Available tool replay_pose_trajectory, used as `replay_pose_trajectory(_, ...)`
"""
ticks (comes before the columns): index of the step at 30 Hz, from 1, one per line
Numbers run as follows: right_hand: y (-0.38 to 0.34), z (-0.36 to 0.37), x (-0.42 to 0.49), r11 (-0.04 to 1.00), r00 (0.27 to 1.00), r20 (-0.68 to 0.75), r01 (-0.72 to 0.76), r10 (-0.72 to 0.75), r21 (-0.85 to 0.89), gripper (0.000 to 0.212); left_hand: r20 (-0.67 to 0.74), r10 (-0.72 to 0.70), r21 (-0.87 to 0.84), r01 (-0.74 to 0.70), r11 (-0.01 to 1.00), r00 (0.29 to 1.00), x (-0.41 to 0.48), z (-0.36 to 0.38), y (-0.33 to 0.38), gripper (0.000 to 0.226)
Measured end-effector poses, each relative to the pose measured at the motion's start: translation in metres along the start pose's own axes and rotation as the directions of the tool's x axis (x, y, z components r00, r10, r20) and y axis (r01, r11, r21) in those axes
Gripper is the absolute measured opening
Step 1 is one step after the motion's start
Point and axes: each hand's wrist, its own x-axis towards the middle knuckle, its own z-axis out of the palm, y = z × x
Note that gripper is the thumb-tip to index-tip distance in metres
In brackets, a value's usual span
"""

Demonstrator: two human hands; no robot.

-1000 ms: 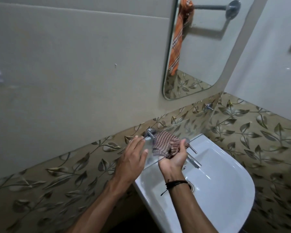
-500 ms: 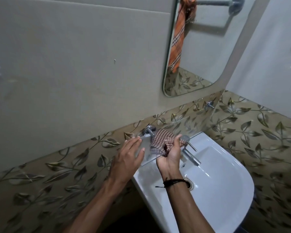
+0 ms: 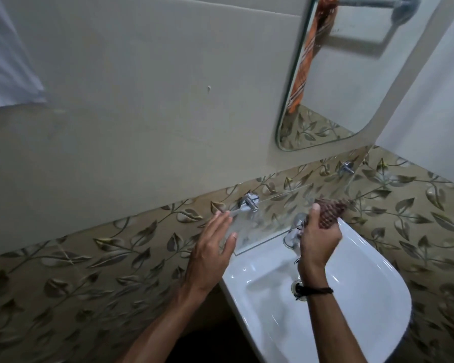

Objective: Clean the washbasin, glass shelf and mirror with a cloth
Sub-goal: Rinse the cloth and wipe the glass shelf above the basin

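A clear glass shelf (image 3: pixel 273 218) runs along the leaf-patterned tiles above a white washbasin (image 3: pixel 364 297). My right hand (image 3: pixel 317 239) grips a brown checked cloth (image 3: pixel 330 210) and holds it on the right part of the shelf. My left hand (image 3: pixel 212 247) lies flat with straight fingers against the shelf's left end, near a chrome bracket (image 3: pixel 249 201). The mirror (image 3: pixel 351 74) hangs above on the wall at the upper right. The tap (image 3: pixel 295 231) is partly hidden behind my right hand.
The mirror reflects an orange checked towel (image 3: pixel 307 61) on a rail. A pale cloth (image 3: pixel 5 61) hangs at the far left. A second chrome bracket (image 3: pixel 347 167) holds the shelf near the corner, where a side wall closes in on the right.
My right hand has slid the cloth to the right along the shelf, from near the left bracket towards the corner. My left hand has stayed at the shelf's left end.
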Motion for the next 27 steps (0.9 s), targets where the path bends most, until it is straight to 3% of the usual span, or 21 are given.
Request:
replay_pose_trajectory(2, -0.004, 0.008, 0.019, 0.941, 0.955, 0.275, 0.193, -0.115, -0.276, 0.029, -0.043, -0.024, -0.052, 0.022, 0.998, 0.999, -0.001, 0.002, 0.002, 0.056)
replay_pose_trajectory(4, -0.012, 0.019, 0.027, 0.737, 0.836, 0.536, 0.433, -0.115, -0.518, 0.039, -0.076, -0.042, -0.076, 0.036, 0.996, 0.996, -0.003, 0.002, 0.004, 0.056)
replay_pose_trajectory(6, -0.015, 0.031, 0.023, 0.508, 0.698, 0.708, 0.649, -0.102, -0.567, 0.069, -0.080, -0.073, -0.091, 0.066, 0.994, 0.994, -0.006, 0.001, 0.003, 0.058)
replay_pose_trajectory(8, -0.015, 0.041, 0.006, 0.404, 0.569, 0.821, 0.765, -0.056, -0.502, 0.098, -0.069, -0.107, -0.112, 0.099, 0.989, 0.992, -0.010, 0.000, -0.001, 0.059)
replay_pose_trajectory(11, -0.009, 0.036, -0.005, 0.426, 0.471, 0.880, 0.810, -0.064, -0.403, 0.075, -0.117, -0.160, -0.173, 0.139, 0.975, 0.980, -0.015, -0.003, -0.005, 0.057)
replay_pose_trajectory(14, -0.007, 0.032, -0.006, 0.491, 0.540, 0.819, 0.776, -0.194, -0.395, 0.042, -0.164, -0.260, -0.231, 0.219, 0.948, 0.951, -0.018, -0.006, -0.009, 0.049)
replay_pose_trajectory(16, -0.005, 0.038, -0.023, 0.416, 0.536, 0.772, 0.823, -0.341, -0.387, 0.027, -0.201, -0.290, -0.258, 0.235, 0.937, 0.936, -0.019, -0.004, -0.013, 0.041)
replay_pose_trajectory(19, 0.001, 0.039, -0.057, 0.376, 0.390, 0.804, 0.899, -0.449, -0.226, 0.026, -0.225, -0.306, -0.277, 0.241, 0.930, 0.925, -0.017, -0.002, -0.016, 0.040)
replay_pose_trajectory(22, -0.001, 0.023, -0.054, 0.411, 0.269, 0.883, 0.906, -0.386, -0.097, 0.037, -0.228, -0.276, -0.259, 0.215, 0.942, 0.934, -0.016, -0.005, -0.015, 0.047)
replay_pose_trajectory(27, -0.004, 0.034, -0.035, 0.390, 0.309, 0.919, 0.899, -0.247, -0.198, 0.045, -0.294, -0.247, -0.193, 0.196, 0.962, 0.924, -0.013, -0.016, -0.020, 0.038)
